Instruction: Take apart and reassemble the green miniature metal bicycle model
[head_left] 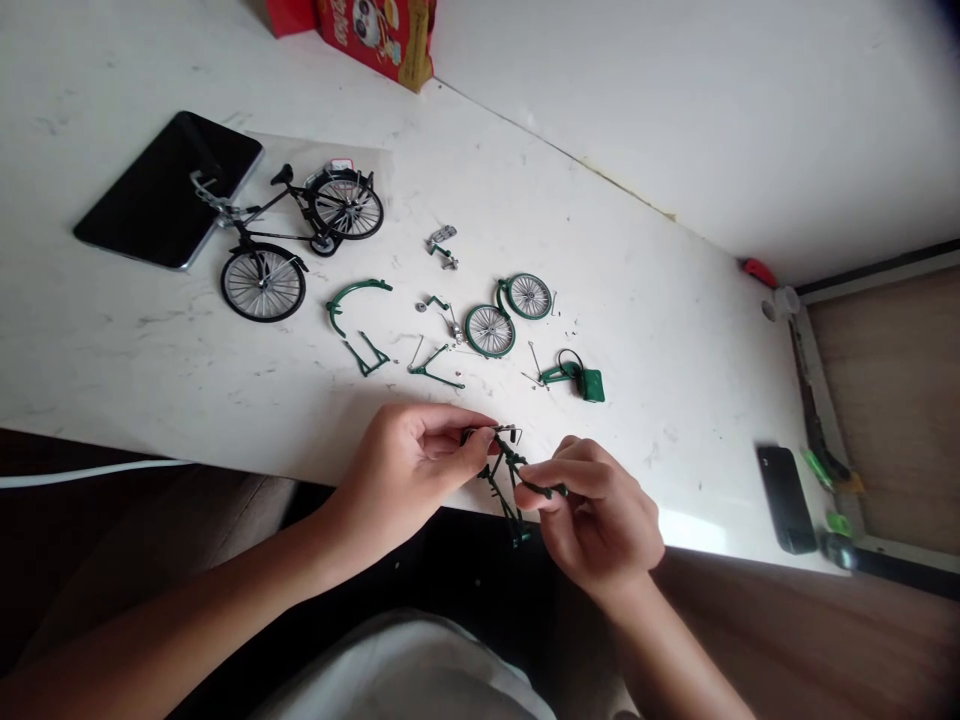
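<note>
Over the table's near edge I hold a dark green model bicycle frame (pixel 512 505) between both hands. My left hand (pixel 420 450) pinches its upper end, where a thin metal handlebar (pixel 514 434) sticks out. Thumb and fingers of my right hand (pixel 596 505) are closed on a slim green fork-like piece at the frame's side; whether it is joined to the frame I cannot tell. Beyond my hands lie two small green-rimmed wheels (pixel 490 331), a curved green mudguard (pixel 360 290), green stays (pixel 437 370) and a green box-like part (pixel 591 385).
An assembled black model bicycle (pixel 262 283) stands at left, partly over a black tablet (pixel 142 200). Tiny screws and pedal parts (pixel 442 245) lie scattered mid-table. A red package (pixel 375 40) stands at the back, a black phone (pixel 784 498) at far right.
</note>
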